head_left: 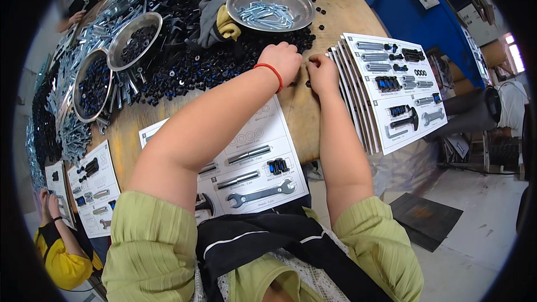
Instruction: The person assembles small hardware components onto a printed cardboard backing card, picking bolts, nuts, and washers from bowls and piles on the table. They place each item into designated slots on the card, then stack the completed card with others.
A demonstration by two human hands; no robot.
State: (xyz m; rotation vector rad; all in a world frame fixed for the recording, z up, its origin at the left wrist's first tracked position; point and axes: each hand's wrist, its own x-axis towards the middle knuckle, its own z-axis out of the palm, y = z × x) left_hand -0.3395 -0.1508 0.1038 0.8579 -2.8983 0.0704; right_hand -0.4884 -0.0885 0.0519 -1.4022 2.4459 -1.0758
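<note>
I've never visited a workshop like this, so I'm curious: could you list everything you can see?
Table: one, wood-brown, under the parts
Metal bowls: at least three, silver, two left, one upper middle
Bolts: many, silver, in the upper-middle bowl
Small parts: uncountable, mostly black, heaped across the table
Gloves: count unclear, grey and yellow, beside the upper-middle bowl
Near card: one, white, under the left forearm
Card stack: one, white, right
Machine: one, blue, upper right
Mat: one, dark, floor at right
Co-workers: at least two, yellow or white clothing, left side
Apron: one, black, lower middle
Left hand: one, red wrist cord, centre
Right hand: one, bare, beside the stack
</note>
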